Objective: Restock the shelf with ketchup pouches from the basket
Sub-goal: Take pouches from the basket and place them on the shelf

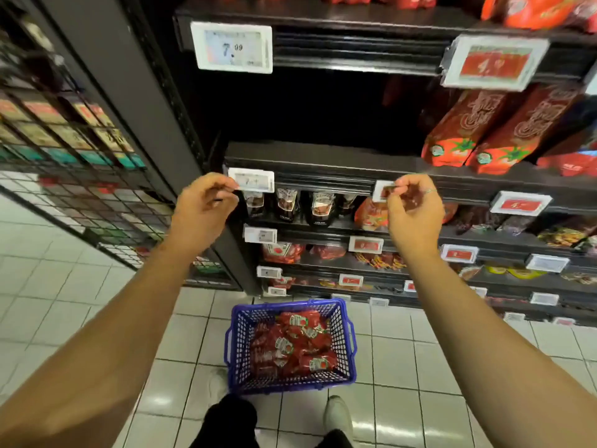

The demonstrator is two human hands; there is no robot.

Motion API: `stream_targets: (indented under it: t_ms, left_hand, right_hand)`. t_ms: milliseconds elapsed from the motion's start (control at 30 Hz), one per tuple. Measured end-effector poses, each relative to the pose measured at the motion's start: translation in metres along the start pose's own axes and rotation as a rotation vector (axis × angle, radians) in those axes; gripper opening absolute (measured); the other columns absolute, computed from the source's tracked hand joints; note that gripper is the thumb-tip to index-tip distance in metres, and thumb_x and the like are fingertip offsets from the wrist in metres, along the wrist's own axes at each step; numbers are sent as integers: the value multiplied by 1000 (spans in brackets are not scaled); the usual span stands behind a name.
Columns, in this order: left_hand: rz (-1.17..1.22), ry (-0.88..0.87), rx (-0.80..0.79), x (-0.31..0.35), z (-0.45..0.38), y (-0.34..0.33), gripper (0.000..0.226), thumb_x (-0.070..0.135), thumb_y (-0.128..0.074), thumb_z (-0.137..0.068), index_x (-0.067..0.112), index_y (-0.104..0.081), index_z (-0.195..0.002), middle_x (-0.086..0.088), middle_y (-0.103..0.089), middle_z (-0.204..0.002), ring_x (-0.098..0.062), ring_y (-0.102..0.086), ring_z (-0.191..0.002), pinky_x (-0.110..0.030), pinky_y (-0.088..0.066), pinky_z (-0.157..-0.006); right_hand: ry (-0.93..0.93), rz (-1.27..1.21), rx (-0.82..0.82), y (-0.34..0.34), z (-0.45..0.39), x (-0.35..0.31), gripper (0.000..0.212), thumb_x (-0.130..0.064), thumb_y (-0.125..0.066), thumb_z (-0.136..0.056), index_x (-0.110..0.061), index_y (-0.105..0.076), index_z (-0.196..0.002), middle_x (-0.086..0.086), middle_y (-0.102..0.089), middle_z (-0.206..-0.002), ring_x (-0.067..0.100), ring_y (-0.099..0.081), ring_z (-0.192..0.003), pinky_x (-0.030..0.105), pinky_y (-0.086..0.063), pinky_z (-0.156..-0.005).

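Note:
A blue plastic basket point(350, 337) stands on the tiled floor at my feet, filled with several red ketchup pouches point(297, 344). Above it, the left part of the black shelf point(323, 156) at chest height is bare and dark. Two large red tomato pouches point(468, 130) lie on its right part. My left hand point(202, 208) and my right hand point(415, 211) are raised in front of that shelf's front edge. Both have loosely curled fingers and hold nothing. The left fingertips overlap a white price tag point(255, 180), and the right fingertips overlap a red one point(381, 191).
Lower shelves hold dark sauce pouches point(318, 205) and more red packets point(282, 252). A price label reading 7.99 point(232, 46) hangs on the shelf above. A wire mesh rack point(64, 140) with small packets stands to the left. My shoes point(337, 412) flank the basket.

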State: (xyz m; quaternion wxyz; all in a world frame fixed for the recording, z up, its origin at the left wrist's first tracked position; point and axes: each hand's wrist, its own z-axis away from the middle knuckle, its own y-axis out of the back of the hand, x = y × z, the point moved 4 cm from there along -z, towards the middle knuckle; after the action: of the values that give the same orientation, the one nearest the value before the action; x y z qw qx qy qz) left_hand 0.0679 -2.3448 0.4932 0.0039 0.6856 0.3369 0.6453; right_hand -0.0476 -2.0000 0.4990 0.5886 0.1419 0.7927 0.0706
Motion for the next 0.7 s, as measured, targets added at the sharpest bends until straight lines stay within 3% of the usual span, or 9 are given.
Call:
stream_targets:
  t_ms: [133, 167, 233, 300, 333, 400, 533, 633, 700]
  left_hand:
    - [-51, 287, -1, -57, 81, -13, 19, -14, -57, -91, -2, -65, -103, -15, -64, -91, -5, -62, -78, -18, -50, -73]
    - [-100, 386, -5, -73, 100, -18, 19, -12, -58, -91, -2, -66, -104, -16, -64, -94, -13, -61, -81, -21, -51, -73]
    - [-191, 582, 8, -109, 142, -29, 19, -6, -63, -90, 5, -68, -104, -11, -65, -97, -21, -59, -89, -14, -49, -71]
    - [-269, 752, -72, -149, 183, -44, 19, -1, -64, -89, 10, -69, -102, -8, -67, -96, -25, -63, -91, -21, -52, -76]
    - [-295, 830, -136, -168, 202, -55, 18, 1, -63, -88, 14, -69, -100, -8, -68, -97, -28, -65, -93, -27, -53, -81]
    - [-359, 929, -276, -207, 240, -80, 17, 5, -64, -88, 14, -68, -102, -10, -70, -104, -30, -66, -95, -26, -54, -82]
    - [-452, 985, -466, -282, 298, -139, 25, 15, -63, -92, 7, -67, -116, -17, -69, -114, -35, -65, -102, -36, -51, -80]
    - [-403, 1090, -414, -344, 333, -177, 26, 16, -63, -89, 14, -66, -115, -17, -71, -109, -36, -67, -95, -32, -48, -66]
    - [-365, 1125, -374, -392, 345, -205, 26, 17, -65, -88, 13, -65, -114, -17, -69, -110, -36, -66, -102, -35, -52, -78]
  right_hand:
    - [-215, 97, -172, 32, 45, 72, 28, -9, -53, -88, -36, -55, -85, -11, -57, -79, 6, -51, -71, 14, -42, -67]
    - [-339, 138, -241, 35, 54, 99, 29, -4, -52, -89, -32, -55, -81, -8, -57, -75, 5, -51, -67, 13, -41, -65]
    - [-650, 183, -456, 33, 84, 153, 26, 2, -53, -91, -19, -59, -76, -3, -57, -71, 10, -52, -62, 18, -44, -61]
    - [-885, 296, -716, 28, 120, 197, 11, -5, -60, -94, -15, -63, -90, 3, -62, -79, 20, -58, -71, 31, -50, -65]
    - [-908, 402, -832, 27, 137, 215, 6, -10, -64, -94, -16, -62, -94, 6, -65, -84, 24, -61, -75, 34, -51, -68]
    - [-990, 450, -960, 17, 171, 248, 3, -15, -66, -93, -15, -63, -92, 13, -67, -90, 28, -64, -79, 34, -52, -69]
    - [-1081, 515, -1032, -19, 228, 321, 4, -9, -63, -91, -10, -61, -95, 20, -63, -91, 31, -60, -77, 41, -50, -71]
    - [-1043, 593, -1110, -51, 265, 382, 12, -11, -58, -95, -17, -58, -84, 15, -60, -92, 29, -59, -82, 45, -57, -79]
    - [-986, 647, -1157, -77, 282, 425, 17, -16, -56, -96, -24, -55, -81, 9, -60, -95, 23, -60, -84, 40, -58, -84]
